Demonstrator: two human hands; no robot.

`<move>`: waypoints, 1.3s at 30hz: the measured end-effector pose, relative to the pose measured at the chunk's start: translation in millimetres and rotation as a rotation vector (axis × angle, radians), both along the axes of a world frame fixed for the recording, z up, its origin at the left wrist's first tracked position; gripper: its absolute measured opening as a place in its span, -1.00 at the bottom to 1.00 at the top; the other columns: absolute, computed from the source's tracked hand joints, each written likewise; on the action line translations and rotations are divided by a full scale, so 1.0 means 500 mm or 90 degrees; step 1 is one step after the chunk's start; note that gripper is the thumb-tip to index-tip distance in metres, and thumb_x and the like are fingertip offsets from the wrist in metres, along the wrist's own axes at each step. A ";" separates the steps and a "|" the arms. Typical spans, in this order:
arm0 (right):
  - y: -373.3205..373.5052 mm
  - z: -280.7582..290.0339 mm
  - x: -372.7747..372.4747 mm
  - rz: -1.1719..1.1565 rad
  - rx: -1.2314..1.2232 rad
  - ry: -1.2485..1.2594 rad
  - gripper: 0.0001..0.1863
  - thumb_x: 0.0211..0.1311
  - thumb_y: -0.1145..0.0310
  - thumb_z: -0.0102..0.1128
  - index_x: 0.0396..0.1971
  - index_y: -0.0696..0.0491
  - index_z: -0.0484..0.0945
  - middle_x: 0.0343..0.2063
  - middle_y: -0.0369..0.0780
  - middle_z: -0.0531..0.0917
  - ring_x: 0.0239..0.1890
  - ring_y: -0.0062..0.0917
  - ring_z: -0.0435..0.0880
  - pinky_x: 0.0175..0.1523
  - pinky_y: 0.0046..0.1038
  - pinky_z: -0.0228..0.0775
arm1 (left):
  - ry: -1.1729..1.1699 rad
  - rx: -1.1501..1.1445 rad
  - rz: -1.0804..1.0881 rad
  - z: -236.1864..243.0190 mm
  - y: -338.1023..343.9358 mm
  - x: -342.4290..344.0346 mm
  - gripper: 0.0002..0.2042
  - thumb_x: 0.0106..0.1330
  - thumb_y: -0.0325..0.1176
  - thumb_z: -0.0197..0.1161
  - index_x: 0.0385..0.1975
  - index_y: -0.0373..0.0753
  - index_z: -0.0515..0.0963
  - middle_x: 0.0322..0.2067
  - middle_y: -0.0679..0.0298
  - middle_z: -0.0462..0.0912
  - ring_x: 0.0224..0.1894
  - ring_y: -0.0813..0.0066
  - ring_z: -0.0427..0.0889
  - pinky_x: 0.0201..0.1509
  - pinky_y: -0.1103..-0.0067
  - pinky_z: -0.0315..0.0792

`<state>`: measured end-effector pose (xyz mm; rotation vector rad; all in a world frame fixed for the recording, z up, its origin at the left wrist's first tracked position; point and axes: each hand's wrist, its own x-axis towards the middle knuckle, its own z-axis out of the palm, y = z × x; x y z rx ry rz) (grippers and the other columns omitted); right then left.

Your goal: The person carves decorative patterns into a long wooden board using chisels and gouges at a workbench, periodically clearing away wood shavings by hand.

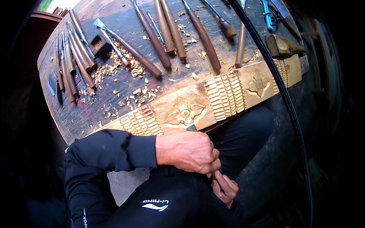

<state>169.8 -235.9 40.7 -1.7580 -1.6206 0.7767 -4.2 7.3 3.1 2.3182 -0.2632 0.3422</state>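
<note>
Curled tightly, the person's left hand [187,150] wraps around a carving chisel [192,128], knuckles uppermost, with most of the shaft hidden beneath the palm. Just below and to the right, the right hand [227,190] has its fingers bunched together, pinching the handle near its lower end.

The chisel's steel blade points up and slightly left, away from the person's body, while its handle slopes back toward the lower right; its long axis lies roughly square across the length of a carved wooden board [197,97]. The blade end is at the lower edge of a four-petalled flower relief [185,113]; whether it is biting into the wood cannot be told.

The board slants from lower left up to the right along the near edge of a dark workbench [118,17]. Beyond it lie pale wood shavings [141,93], a flared chisel [129,48] and, at the far right, a wooden mallet [282,46].
</note>
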 end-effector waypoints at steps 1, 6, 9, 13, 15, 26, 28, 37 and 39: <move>0.000 0.001 0.000 0.005 0.011 -0.004 -0.54 0.32 0.68 0.40 0.23 0.17 0.77 -0.53 -0.22 0.63 -0.61 -0.55 0.57 -0.50 -0.51 0.35 | 0.000 0.006 0.001 -0.002 -0.002 0.000 -0.71 0.44 -0.14 0.31 -0.29 -0.28 0.59 -0.45 0.16 0.67 -0.39 0.14 0.80 -0.32 0.29 0.66; -0.009 -0.006 0.003 0.000 0.007 -0.021 -0.53 0.31 0.68 0.41 0.22 0.16 0.77 -0.54 -0.22 0.62 -0.60 -0.54 0.59 -0.48 -0.53 0.36 | -0.011 0.038 0.012 -0.004 -0.004 0.005 -0.73 0.43 -0.15 0.31 -0.30 -0.27 0.58 -0.47 0.18 0.64 -0.39 0.17 0.79 -0.32 0.30 0.65; -0.007 -0.008 0.003 0.000 0.009 -0.023 -0.54 0.31 0.68 0.41 0.21 0.16 0.78 -0.54 -0.21 0.61 -0.60 -0.53 0.59 -0.48 -0.53 0.37 | -0.006 0.034 0.010 -0.005 -0.004 0.005 -0.73 0.43 -0.16 0.31 -0.31 -0.26 0.57 -0.46 0.18 0.65 -0.39 0.17 0.79 -0.31 0.30 0.65; -0.007 -0.009 0.004 -0.004 0.010 -0.003 -0.55 0.32 0.67 0.41 0.21 0.16 0.78 -0.54 -0.21 0.61 -0.60 -0.52 0.58 -0.48 -0.52 0.37 | 0.010 0.013 0.007 -0.001 -0.002 0.006 -0.71 0.44 -0.12 0.31 -0.29 -0.27 0.59 -0.45 0.17 0.66 -0.38 0.15 0.79 -0.30 0.30 0.65; -0.003 -0.009 0.002 -0.010 0.013 0.010 -0.56 0.33 0.66 0.41 0.21 0.17 0.78 -0.54 -0.22 0.61 -0.60 -0.52 0.58 -0.48 -0.52 0.37 | 0.022 0.002 0.001 -0.001 -0.002 0.009 -0.69 0.45 -0.10 0.31 -0.28 -0.27 0.60 -0.44 0.16 0.66 -0.37 0.13 0.80 -0.30 0.30 0.65; 0.003 -0.019 0.006 -0.009 0.025 0.013 -0.57 0.33 0.65 0.42 0.20 0.18 0.78 -0.54 -0.25 0.61 -0.61 -0.59 0.55 -0.50 -0.54 0.34 | 0.071 -0.022 0.008 0.006 0.003 0.009 -0.70 0.43 -0.10 0.34 -0.26 -0.25 0.64 -0.42 0.13 0.70 -0.36 0.11 0.82 -0.31 0.28 0.67; 0.002 -0.021 0.006 0.003 0.011 0.005 -0.57 0.33 0.65 0.42 0.20 0.19 0.78 -0.55 -0.25 0.60 -0.61 -0.58 0.56 -0.49 -0.53 0.35 | 0.066 -0.015 0.011 0.005 0.003 0.005 -0.71 0.46 -0.11 0.31 -0.27 -0.24 0.60 -0.43 0.17 0.66 -0.38 0.16 0.80 -0.33 0.30 0.65; -0.002 -0.030 0.006 -0.022 0.019 0.027 -0.62 0.32 0.66 0.41 0.13 0.20 0.81 -0.55 -0.23 0.60 -0.62 -0.58 0.56 -0.49 -0.54 0.33 | 0.076 -0.044 0.015 0.005 0.000 0.007 -0.72 0.41 -0.13 0.35 -0.28 -0.25 0.64 -0.42 0.14 0.71 -0.34 0.09 0.82 -0.30 0.26 0.67; 0.009 -0.023 0.003 -0.018 0.007 0.028 -0.62 0.32 0.67 0.40 0.13 0.21 0.81 -0.54 -0.22 0.62 -0.61 -0.57 0.58 -0.48 -0.53 0.35 | 0.098 -0.045 0.021 0.010 0.005 0.002 -0.72 0.41 -0.13 0.35 -0.28 -0.26 0.64 -0.42 0.12 0.71 -0.33 0.09 0.82 -0.30 0.25 0.66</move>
